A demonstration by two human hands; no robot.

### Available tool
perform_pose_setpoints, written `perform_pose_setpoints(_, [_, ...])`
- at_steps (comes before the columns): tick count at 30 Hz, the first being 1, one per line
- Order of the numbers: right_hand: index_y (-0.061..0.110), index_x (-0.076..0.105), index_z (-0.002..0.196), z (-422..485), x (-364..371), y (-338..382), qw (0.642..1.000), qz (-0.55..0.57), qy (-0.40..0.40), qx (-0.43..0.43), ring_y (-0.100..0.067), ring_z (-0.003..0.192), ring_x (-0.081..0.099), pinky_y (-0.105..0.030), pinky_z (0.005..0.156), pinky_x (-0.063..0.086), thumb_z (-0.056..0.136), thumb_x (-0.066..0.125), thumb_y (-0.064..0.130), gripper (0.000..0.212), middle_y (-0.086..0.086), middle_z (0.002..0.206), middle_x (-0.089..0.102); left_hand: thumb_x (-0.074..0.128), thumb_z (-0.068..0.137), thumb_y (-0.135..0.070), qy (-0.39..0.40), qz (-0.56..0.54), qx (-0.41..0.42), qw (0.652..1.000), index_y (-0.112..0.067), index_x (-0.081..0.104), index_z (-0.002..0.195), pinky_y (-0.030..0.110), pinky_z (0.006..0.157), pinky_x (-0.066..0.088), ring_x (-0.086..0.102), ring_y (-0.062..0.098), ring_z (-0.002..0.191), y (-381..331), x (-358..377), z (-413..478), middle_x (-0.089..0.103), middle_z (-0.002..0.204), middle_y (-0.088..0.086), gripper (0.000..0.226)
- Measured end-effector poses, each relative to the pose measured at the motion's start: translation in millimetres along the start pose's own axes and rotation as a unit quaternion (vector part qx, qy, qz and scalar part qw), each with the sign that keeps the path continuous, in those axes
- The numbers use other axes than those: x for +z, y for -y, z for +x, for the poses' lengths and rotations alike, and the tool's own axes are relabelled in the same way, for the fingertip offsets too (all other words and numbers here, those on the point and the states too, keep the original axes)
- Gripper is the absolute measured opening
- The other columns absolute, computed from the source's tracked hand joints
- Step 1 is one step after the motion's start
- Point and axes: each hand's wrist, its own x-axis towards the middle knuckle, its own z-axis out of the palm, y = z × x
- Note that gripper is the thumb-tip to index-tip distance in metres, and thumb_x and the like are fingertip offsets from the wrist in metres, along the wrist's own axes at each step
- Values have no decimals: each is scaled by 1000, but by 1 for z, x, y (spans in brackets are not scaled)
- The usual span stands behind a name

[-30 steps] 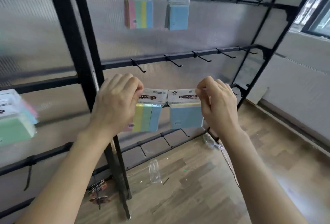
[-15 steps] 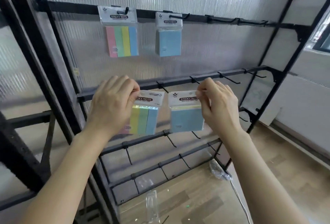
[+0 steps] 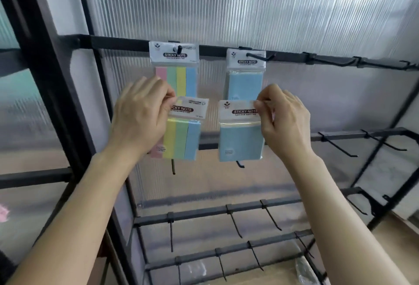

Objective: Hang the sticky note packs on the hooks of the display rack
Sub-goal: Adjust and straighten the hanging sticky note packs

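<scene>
head view: left hand up, pinch on striped pack; right hand up, pinch on blue pack

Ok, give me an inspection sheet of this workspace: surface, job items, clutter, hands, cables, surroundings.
Surface: black display rack; hooks on its lower bars are bare.
Job's things: hung striped pack and hung blue pack on top-bar hooks; held striped pack and held blue pack in front of the second bar, not hooked.
Clutter: clear plastic scrap on the floor.
Hands: left hand pinches the held striped pack's header; right hand pinches the held blue pack's header.
Cables: nothing seen.
Surroundings: ribbed translucent panel behind; wooden floor.
</scene>
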Motion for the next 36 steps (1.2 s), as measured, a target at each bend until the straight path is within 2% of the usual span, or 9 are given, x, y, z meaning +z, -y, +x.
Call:
perform_pose_setpoints(5, [6, 53, 82, 24, 8, -17, 999, 44, -5, -11, -20, 60, 44, -27, 60, 26, 88, 42, 25, 23, -4, 68, 57, 47, 92, -17, -18, 27, -22, 999, -4, 54, 85, 22, 71, 20, 45, 21, 77, 1, 3, 24, 57, 81, 9, 16])
perform_pose_setpoints(11, [7, 52, 84, 45, 11, -29, 996, 80, 3, -30, -26, 65, 53, -30, 57, 34, 88, 45, 22, 17, -5, 72, 61, 50, 92, -14, -47, 49, -54, 996, -3, 54, 86, 23, 68, 22, 36, 11, 74, 1, 1, 41, 56, 81, 8, 13])
perform_pose_setpoints(15, [9, 52, 85, 51, 15, -34, 994, 99, 8, -39, -21, 62, 47, -28, 58, 28, 88, 44, 23, 17, 0, 70, 56, 47, 91, -13, -68, 54, -65, 994, -2, 54, 87, 24, 69, 22, 39, 15, 79, -2, -1, 50, 57, 83, 11, 13])
perform_pose_setpoints(19, [9, 52, 84, 53, 19, -37, 992, 114, 13, -42, -20, 62, 47, -28, 58, 29, 88, 46, 21, 14, 0, 71, 56, 48, 91, -14, -79, 54, -83, 992, -3, 54, 89, 23, 73, 23, 35, 6, 80, -1, -3, 55, 57, 85, 9, 12])
perform_pose_setpoints(22, [9, 52, 84, 53, 19, -37, 992, 121, 13, -46, -19, 62, 46, -28, 57, 29, 88, 43, 24, 19, -2, 72, 59, 47, 92, -16, -74, 50, -83, 993, -4, 54, 89, 26, 75, 27, 40, 11, 82, -4, -3, 58, 57, 85, 7, 14])
perform_pose_setpoints(27, [8, 53, 84, 52, 17, -38, 991, 124, 13, -38, -18, 62, 46, -28, 57, 29, 88, 49, 17, 10, -3, 72, 60, 47, 92, -15, -61, 42, -96, 993, -4, 53, 91, 29, 75, 29, 45, 17, 83, -8, -3, 62, 54, 87, 3, 13])
perform_pose_setpoints(31, [9, 53, 84, 52, 14, -39, 991, 130, 12, -33, -17, 63, 46, -28, 59, 29, 88, 49, 17, 10, -3, 74, 60, 48, 93, -12, -50, 36, -117, 991, -3, 53, 91, 27, 74, 27, 41, 13, 84, -9, -5, 65, 47, 88, -4, 10])
perform_pose_setpoints(36, [7, 53, 85, 49, 11, -36, 991, 128, 17, -32, -18, 65, 48, -29, 58, 30, 88, 48, 19, 13, -2, 75, 60, 48, 93, -11, -20, 30, -145, 989, -4, 54, 94, 27, 75, 27, 42, 15, 88, -5, 2, 66, 49, 92, -3, 9])
